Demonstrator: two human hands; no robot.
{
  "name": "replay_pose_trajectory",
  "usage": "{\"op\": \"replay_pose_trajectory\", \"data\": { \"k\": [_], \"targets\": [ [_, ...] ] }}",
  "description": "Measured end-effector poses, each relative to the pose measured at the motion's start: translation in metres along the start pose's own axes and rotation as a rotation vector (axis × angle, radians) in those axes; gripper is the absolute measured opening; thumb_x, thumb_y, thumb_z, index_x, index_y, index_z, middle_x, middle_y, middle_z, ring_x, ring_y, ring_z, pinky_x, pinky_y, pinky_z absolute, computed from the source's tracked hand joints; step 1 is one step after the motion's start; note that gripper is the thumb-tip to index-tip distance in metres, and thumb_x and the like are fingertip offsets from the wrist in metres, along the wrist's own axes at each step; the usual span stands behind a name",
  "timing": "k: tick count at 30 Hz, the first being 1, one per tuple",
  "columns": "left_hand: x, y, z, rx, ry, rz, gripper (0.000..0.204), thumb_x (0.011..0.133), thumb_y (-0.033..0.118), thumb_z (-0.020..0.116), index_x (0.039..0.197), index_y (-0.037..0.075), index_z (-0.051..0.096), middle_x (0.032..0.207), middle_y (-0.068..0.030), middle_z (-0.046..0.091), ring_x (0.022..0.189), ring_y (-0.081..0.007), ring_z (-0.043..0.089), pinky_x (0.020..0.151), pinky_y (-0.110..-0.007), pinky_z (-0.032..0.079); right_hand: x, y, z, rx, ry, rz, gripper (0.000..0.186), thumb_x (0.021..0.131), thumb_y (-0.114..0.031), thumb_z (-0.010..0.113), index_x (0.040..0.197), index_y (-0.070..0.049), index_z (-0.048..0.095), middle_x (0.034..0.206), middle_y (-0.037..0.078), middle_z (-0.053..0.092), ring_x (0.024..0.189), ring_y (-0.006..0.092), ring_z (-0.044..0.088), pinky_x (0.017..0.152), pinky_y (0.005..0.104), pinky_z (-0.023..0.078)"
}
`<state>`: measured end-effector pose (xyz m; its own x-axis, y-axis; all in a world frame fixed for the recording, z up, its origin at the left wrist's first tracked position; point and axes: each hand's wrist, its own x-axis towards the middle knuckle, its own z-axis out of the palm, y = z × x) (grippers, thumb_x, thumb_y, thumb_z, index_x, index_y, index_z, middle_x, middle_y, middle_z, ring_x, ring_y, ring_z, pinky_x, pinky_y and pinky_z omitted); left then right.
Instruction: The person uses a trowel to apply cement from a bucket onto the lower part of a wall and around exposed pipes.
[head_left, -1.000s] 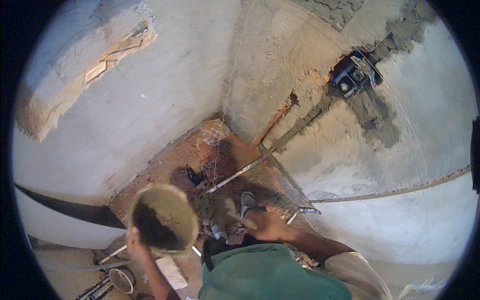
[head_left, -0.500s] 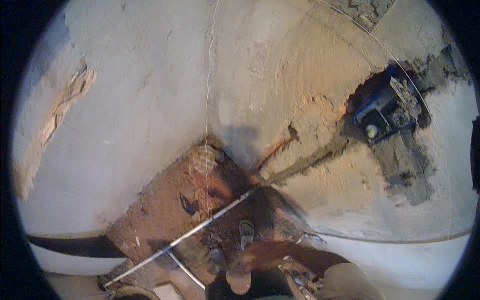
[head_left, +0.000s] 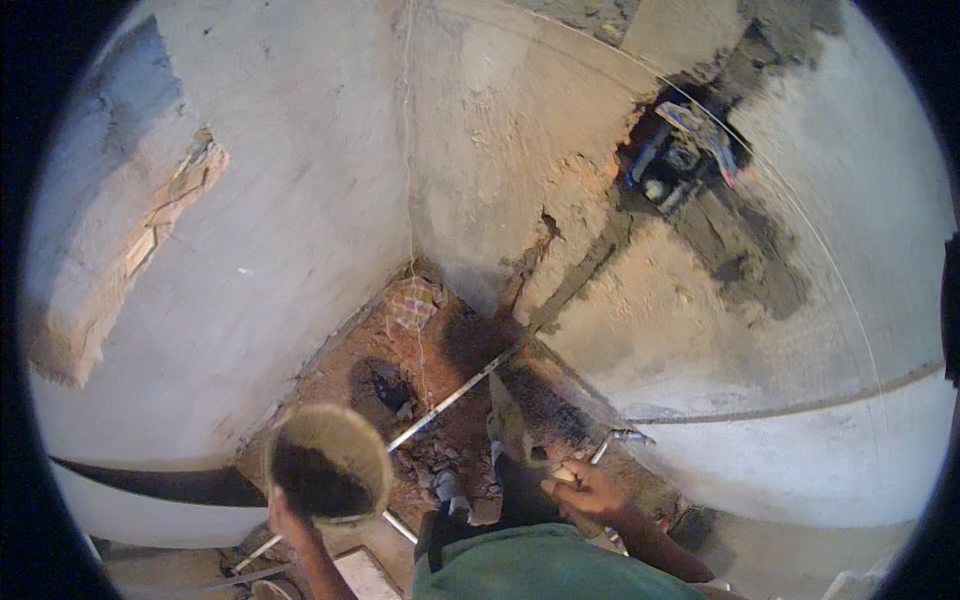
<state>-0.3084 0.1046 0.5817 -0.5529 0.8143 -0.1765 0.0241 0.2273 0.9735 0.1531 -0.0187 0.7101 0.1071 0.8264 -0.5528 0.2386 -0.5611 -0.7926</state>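
Grey, patchily plastered walls (head_left: 290,190) meet above a reddish-brown, rubble-strewn floor (head_left: 335,365).

Left hand (head_left: 287,517) partly hidden behind bucket (head_left: 352,436)

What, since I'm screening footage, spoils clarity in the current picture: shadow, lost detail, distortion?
Head view: a dark shadow falls across part of the reddish-brown earthen floor; head view: the dark inside of the round greyish-tan bucket shows little detail; head view: fisheye bends the rough brown wall seam at right and leaves black corners.
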Motion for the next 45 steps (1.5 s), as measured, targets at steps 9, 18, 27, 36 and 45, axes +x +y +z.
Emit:
{"op": "replay_pose_trajectory", "data": {
  "k": [9,18,27,36,45],
  "targets": [
    [-0.032,0.116,0.098,0.238,-0.284,0.466,0.028,0.079,0.022,0.070,0.078,-0.006,0.065,0.082,-0.0113,0.065,0.077,-0.0180,0.057,0.076,-0.031,0.043,-0.014,-0.026,0.073,-0.747,-0.100,-0.544,0.041,0.084,-0.031,0.058,0.112,-0.002,0.053,0.102,0.022,0.060,0.093,0.0393,0.059,0.080,0.0463,0.046],
    [-0.064,0.180,0.111,-0.358,-0.600,0.403,0.034,0.079,0.011,0.067,0.055,0.006,0.044,0.067,0.0038,0.047,0.064,-0.0079,0.040,0.061,-0.025,0.033,0.021,-0.094,0.111,-1.011,0.116,-0.525,0.031,0.088,-0.021,0.049,0.097,0.008,0.045,0.072,0.023,0.061,0.068,0.0371,0.063,0.055,0.0458,0.051],
    [-0.047,0.180,0.070,-0.336,-0.690,0.485,0.038,0.076,0.008,0.067,0.053,0.009,0.037,0.066,0.0032,0.043,0.064,-0.0069,0.033,0.060,-0.025,0.028,-0.002,-0.145,0.101,-1.054,-0.087,-0.411,0.030,0.087,-0.025,0.049,0.106,-0.001,0.049,0.090,0.023,0.063,0.084,0.0395,0.063,0.071,0.0486,0.051],
    [-0.038,0.196,0.027,-0.262,-0.623,0.594,0.040,0.076,0.011,0.068,0.051,0.007,0.037,0.070,-0.0001,0.049,0.064,-0.0082,0.036,0.058,-0.025,0.029,-0.005,-0.150,0.105,-1.126,-0.103,-0.544,0.031,0.085,-0.024,0.051,0.105,0.000,0.050,0.092,0.023,0.063,0.088,0.0391,0.062,0.075,0.0473,0.050],
    [-0.035,0.201,0.012,-0.355,-0.503,0.529,0.037,0.076,0.007,0.066,0.051,0.005,0.039,0.070,-0.0026,0.052,0.067,-0.0095,0.041,0.062,-0.027,0.032,-0.011,-0.144,0.125,-1.057,-0.283,-0.486,0.042,0.087,-0.034,0.052,0.113,-0.001,0.049,0.101,0.025,0.060,0.092,0.0417,0.059,0.082,0.0480,0.047]
  ]
}}
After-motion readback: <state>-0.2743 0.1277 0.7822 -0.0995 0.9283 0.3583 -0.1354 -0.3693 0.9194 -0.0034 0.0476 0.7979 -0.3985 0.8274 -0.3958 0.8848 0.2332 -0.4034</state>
